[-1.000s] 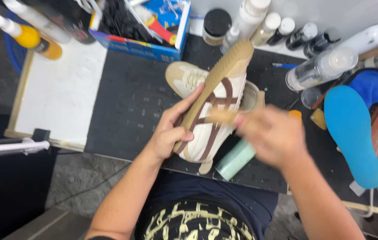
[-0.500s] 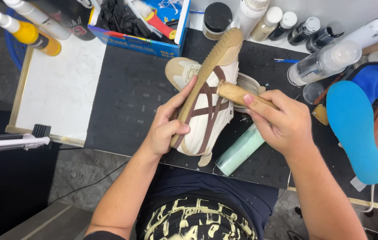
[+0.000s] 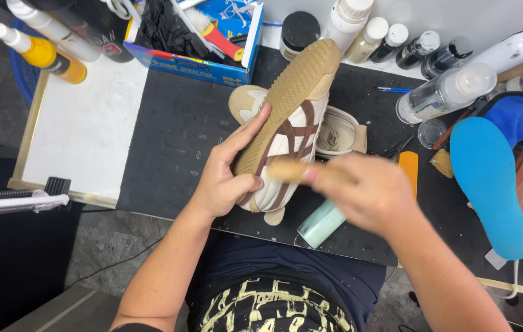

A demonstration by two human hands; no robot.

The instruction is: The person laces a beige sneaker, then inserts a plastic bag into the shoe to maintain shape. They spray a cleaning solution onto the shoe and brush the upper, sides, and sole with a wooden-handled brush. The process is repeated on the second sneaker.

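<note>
Blue box holds black gloves, possibly red-handled brush.

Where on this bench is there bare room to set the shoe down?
Two free patches: the black mat left of the held shoe, below the blue box, and the white board beyond it, under the yellow bottle. The right side is crowded: bottles, the blue insole, the second shoe.
</note>
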